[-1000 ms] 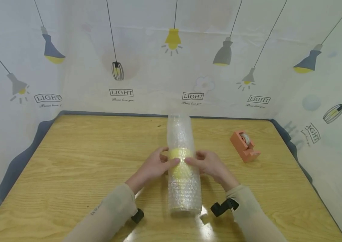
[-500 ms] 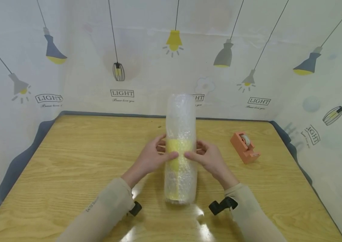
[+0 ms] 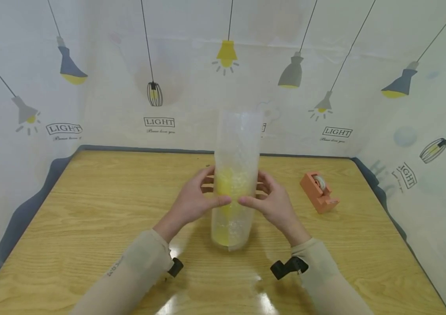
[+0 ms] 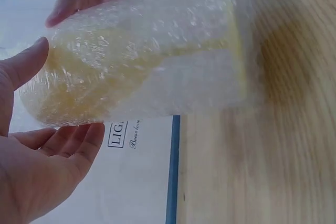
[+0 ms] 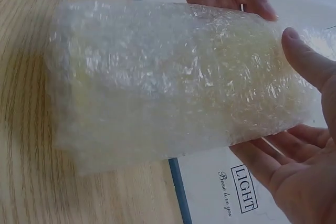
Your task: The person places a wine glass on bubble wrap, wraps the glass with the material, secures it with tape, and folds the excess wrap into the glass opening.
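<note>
A bubble-wrapped goblet (image 3: 233, 218) stands roughly upright between my hands in the head view, lifted off the table. Through the clear wrap (image 4: 194, 87) the left wrist view shows a yellow bowl, a thin stem and a flat foot. My left hand (image 3: 193, 199) grips the roll from the left, its thumb in front and fingers around the side. From the right, my right hand (image 3: 275, 203) holds it the same way, the two thumb tips close together. The wrap extends as a loose tube above the yellow bowl. My fingertips behind the roll are partly hidden.
An orange tape dispenser (image 3: 319, 191) with a roll of tape sits on the right of the wooden table (image 3: 108, 197). Behind the table's dark edge hangs a pale backdrop (image 3: 191, 65) printed with lamps.
Both hands have raised the wrapped goblet from the table and tipped it more upright. Its top now reaches higher against the backdrop. The tape dispenser has stayed put.
</note>
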The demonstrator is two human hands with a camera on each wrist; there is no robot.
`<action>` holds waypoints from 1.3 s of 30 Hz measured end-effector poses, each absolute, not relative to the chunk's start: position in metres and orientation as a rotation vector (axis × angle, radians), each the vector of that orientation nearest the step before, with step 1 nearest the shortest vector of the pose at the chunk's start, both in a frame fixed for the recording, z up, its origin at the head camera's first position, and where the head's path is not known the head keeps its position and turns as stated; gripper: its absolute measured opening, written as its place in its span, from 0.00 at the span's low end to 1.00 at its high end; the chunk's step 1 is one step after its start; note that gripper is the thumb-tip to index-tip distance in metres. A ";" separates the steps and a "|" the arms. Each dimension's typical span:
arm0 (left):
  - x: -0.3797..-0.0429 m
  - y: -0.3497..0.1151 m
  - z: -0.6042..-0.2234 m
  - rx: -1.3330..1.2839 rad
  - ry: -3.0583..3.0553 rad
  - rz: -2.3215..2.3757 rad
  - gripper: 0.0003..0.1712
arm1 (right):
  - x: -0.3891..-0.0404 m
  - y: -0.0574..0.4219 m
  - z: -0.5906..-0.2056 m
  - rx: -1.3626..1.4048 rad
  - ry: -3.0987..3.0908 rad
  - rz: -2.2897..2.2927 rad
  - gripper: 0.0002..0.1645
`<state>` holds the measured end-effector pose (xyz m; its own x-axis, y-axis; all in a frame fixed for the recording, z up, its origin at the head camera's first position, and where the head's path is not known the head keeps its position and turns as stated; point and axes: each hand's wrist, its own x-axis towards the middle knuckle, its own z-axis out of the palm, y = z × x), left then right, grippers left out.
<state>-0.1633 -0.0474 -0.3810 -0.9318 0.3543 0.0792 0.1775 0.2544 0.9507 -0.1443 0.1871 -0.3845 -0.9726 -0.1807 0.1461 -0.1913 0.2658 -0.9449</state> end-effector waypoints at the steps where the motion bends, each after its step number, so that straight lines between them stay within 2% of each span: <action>1: -0.163 -0.048 -0.380 0.522 2.369 1.769 0.54 | -0.144 0.186 -0.384 0.387 -2.470 1.868 0.49; 7: -0.164 -0.051 -0.377 0.641 2.389 1.836 0.50 | -0.144 0.183 -0.385 0.488 -2.351 1.915 0.51; 19: -0.163 -0.053 -0.380 0.687 2.406 1.876 0.35 | -0.145 0.182 -0.393 0.569 -2.293 1.908 0.52; 39: -0.157 -0.050 -0.385 0.674 2.436 1.843 0.33 | -0.138 0.185 -0.407 0.576 -2.340 1.857 0.47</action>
